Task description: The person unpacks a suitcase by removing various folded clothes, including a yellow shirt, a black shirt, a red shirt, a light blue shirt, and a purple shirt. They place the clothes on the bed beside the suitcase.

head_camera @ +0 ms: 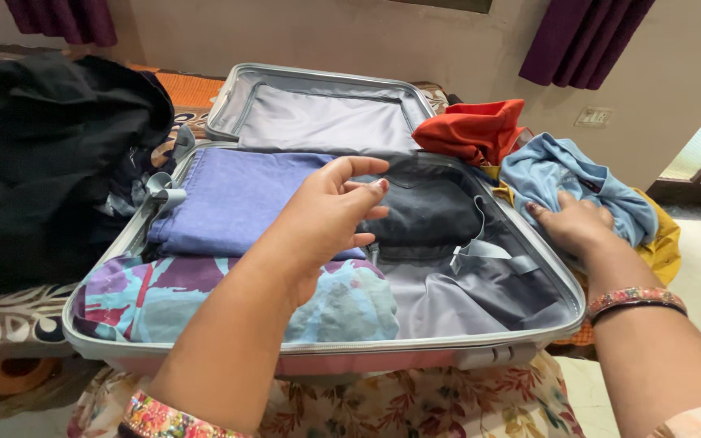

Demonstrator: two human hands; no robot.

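Note:
An open grey suitcase (529, 243) lies on a bed in front of me. Inside it are a folded purple garment (229, 195), a dark grey folded garment (427, 211) and a patterned teal and purple cloth (131, 296). My left hand (326, 215) hovers over the middle of the case, fingers apart and curled, holding nothing. My right hand (574, 223) rests outside the right rim, gripping a light blue garment (565, 174) in the pile there.
An orange-red garment (476, 126) and a yellow one (663, 243) lie in the pile at right. A heap of black clothes (50, 154) sits at left. The suitcase lid (322, 118) stands open at the back. Grey straps (480, 251) lie inside.

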